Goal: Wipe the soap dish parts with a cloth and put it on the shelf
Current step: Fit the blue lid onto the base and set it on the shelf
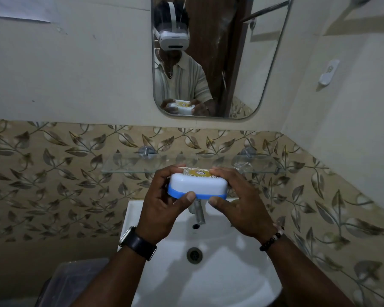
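Head view has the soap dish (197,185) held over the sink (231,262), white lid on blue base. Its long axis runs left to right, parallel to the front edge of the glass shelf (142,165) just beyond it. The left hand (162,202) grips the left end and the right hand (242,200) the right end, with thumbs on the near blue rim and fingers curled over the far side. Neither hand looks nearer the shelf, so placing it would likely be a straight, level push forward with both. No cloth shows.

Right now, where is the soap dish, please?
Head view, centre: left hand and right hand grip the blue-based white plastic soap dish before the glass shelf.
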The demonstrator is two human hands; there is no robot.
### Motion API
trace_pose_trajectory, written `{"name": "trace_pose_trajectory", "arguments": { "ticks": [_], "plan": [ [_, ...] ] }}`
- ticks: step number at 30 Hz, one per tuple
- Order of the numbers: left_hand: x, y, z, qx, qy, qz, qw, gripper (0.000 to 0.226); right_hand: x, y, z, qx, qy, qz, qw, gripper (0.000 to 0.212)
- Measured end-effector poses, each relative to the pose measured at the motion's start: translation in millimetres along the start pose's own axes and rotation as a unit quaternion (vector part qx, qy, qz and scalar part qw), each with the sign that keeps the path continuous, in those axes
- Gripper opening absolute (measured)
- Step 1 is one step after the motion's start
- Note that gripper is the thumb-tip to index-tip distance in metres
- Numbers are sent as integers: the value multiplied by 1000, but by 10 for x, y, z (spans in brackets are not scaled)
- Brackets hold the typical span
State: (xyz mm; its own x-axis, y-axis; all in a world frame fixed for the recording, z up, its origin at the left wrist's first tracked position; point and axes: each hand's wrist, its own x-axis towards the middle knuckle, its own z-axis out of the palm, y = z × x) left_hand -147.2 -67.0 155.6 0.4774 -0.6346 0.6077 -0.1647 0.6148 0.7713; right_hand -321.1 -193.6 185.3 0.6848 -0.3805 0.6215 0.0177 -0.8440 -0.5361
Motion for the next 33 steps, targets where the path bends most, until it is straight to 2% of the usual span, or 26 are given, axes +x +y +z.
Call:
{"name": "trace_pose_trajectory", "arguments": {
  "ticks": [2, 6, 13, 17, 24, 33],
  "plan": [
    [98, -41, -55, 22, -22, 1, 1000, 50, 90, 6, 3, -35, 15, -5, 999, 54],
    [389, -145, -172, 140, -55, 14, 988, 55, 333, 86, -21, -85, 12, -6, 996, 55],
    [984, -304, -187, 342, -74, 60, 935, 57, 821, 459, 6, -96, -1, 43, 994, 54],
    [1187, -495, -131, 400, -88, 46, 911, 58, 989, 792, 66, -106, -12, 79, 991, 58],
    [1331, -869, -40, 480, -110, -28, 870, 61, 1073, 1275, 194, -118, -47, 106, 986, 57],
    [1299, -986, 23, 510, -104, -37, 853, 66, 1031, 1383, 221, -98, -36, 107, 989, 65]
  ]
}}
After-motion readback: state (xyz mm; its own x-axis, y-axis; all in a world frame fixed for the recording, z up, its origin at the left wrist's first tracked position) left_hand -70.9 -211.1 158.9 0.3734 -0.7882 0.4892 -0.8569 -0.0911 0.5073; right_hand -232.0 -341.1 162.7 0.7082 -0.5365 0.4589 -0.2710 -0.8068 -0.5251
